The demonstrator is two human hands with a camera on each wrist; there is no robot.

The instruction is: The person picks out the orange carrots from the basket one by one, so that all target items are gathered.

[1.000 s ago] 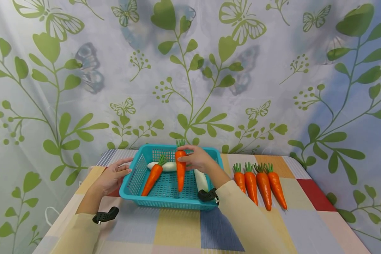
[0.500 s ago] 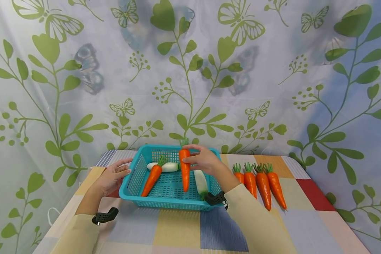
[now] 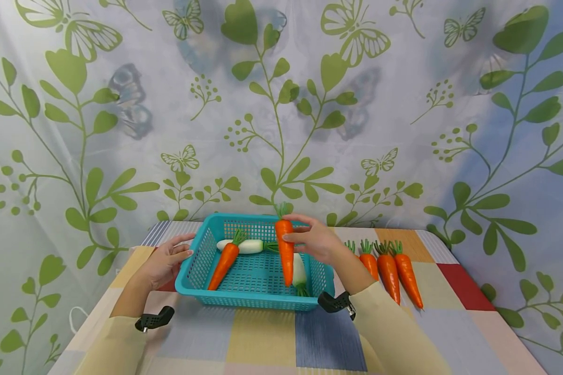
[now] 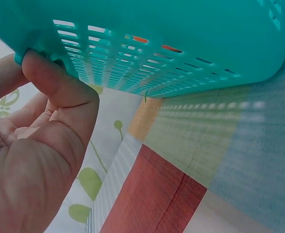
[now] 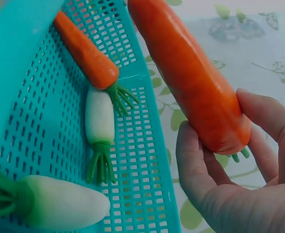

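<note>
a tapering orange carrot with green leaves (image 3: 285,252) is grasped near its crown by the right grip (image 3: 315,240), its tip pointed down over a turquoise, rectangular, plastic mesh basket (image 3: 244,300). the basket's rim is touched by the left grip (image 3: 166,261), its fingers relaxed. a carrying step is seemingly in hand. two white, green-leaved radishes (image 3: 251,247) and a second carrot (image 3: 224,266) are contained leftward of and below the right grip; to its right, four carrots (image 3: 388,276) are lined up on the patchwork-covered bench (image 3: 262,333). a steady hold, clear of the rim, is likely called for.
</note>
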